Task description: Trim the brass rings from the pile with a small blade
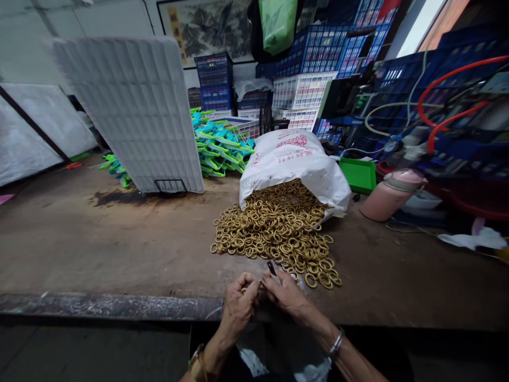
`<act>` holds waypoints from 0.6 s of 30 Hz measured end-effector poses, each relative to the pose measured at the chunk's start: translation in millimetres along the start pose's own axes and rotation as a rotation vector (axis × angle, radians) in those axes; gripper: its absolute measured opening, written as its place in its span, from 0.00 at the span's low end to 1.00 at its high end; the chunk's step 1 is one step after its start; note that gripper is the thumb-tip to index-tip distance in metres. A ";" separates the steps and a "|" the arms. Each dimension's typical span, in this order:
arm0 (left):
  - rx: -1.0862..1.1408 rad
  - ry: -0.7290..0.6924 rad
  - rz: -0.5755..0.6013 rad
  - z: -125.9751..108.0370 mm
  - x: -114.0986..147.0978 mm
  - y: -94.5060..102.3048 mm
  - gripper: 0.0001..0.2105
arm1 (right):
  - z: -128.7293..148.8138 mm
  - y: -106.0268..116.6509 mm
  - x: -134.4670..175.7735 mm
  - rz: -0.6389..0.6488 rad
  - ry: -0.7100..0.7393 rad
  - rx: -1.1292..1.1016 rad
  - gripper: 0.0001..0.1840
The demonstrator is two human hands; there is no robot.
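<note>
Both hands meet just over the table's front edge. My left hand (240,297) is closed, its fingers pinched around a gold ring (243,290) of which only a little shows. Close against it, my right hand (287,292) is closed on a slim knife-like tool (273,272) with a dark, holed end pointing up and away. The tool's working end is hidden by the fingers. Beyond the hands, a heap of gold rings (274,228) spills from the mouth of a white sack (286,159) with red print, which lies on its side.
A brown table (159,239) spans the view. At left stands a tall white ribbed panel (131,116), with green and blue plastic pieces (222,143) behind. To the right are a green tray (360,175), a pink bottle (392,195) and orange hoses (425,101). Stacked crates (306,90) fill the back.
</note>
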State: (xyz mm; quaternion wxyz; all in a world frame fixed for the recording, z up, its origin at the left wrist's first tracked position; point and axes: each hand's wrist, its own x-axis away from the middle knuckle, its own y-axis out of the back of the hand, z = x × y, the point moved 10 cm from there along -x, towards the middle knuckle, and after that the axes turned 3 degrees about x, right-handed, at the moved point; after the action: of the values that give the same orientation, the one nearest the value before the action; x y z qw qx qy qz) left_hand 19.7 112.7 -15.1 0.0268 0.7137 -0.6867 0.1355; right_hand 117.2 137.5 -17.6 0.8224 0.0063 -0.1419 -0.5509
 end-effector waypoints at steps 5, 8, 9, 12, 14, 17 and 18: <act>0.062 0.098 0.052 6.0 3.8 -7.3 0.17 | 6.6 9.9 -2.0 -0.103 0.037 0.117 0.12; 0.163 0.161 0.122 15.0 6.4 -14.3 0.17 | 18.4 13.1 0.4 -0.134 0.084 0.181 0.10; 0.199 0.166 0.141 16.5 7.2 -16.2 0.16 | 21.4 12.3 1.0 -0.127 0.103 0.188 0.10; 0.306 0.169 0.162 18.6 9.7 -19.1 0.16 | 21.7 9.4 1.3 -0.099 0.118 0.148 0.09; 0.346 0.167 0.165 18.0 11.6 -20.3 0.16 | 17.3 8.2 1.3 -0.086 0.097 0.133 0.10; 0.347 0.167 0.160 15.4 14.2 -21.2 0.15 | 17.6 14.2 5.2 -0.151 0.123 0.267 0.12; 0.342 0.164 0.149 14.2 14.8 -20.5 0.15 | 21.2 17.5 8.3 -0.195 0.156 0.352 0.12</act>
State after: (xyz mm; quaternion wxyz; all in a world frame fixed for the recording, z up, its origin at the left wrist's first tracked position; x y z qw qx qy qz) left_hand 42.5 96.3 -22.4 -0.0493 0.6415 -0.7002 0.3096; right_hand 130.8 139.9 7.5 0.7598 0.2064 -0.1706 -0.5925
